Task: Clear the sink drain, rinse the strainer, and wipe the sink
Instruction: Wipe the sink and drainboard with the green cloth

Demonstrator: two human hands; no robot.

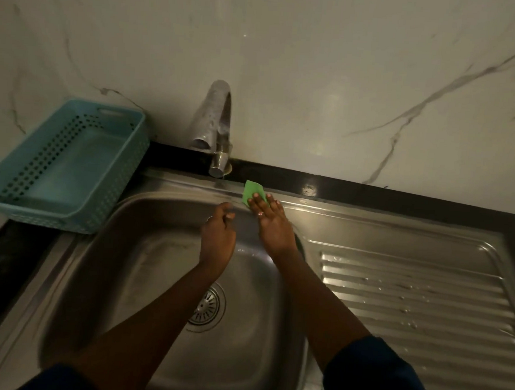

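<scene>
The steel sink (141,263) fills the middle of the head view, with the round strainer (207,308) seated in its drain. My right hand (274,223) lies flat, fingers pressing a green cloth (252,191) onto the sink's back rim just right of the tap. My left hand (218,237) hovers beside it over the basin's back edge, fingers loosely curled with nothing in them. My left forearm crosses above the strainer and hides part of it.
A steel tap (215,125) rises from the black counter strip behind the sink. A light blue perforated plastic basket (66,166) stands at the left. The ribbed, wet draining board (419,297) lies to the right. A marble wall stands behind.
</scene>
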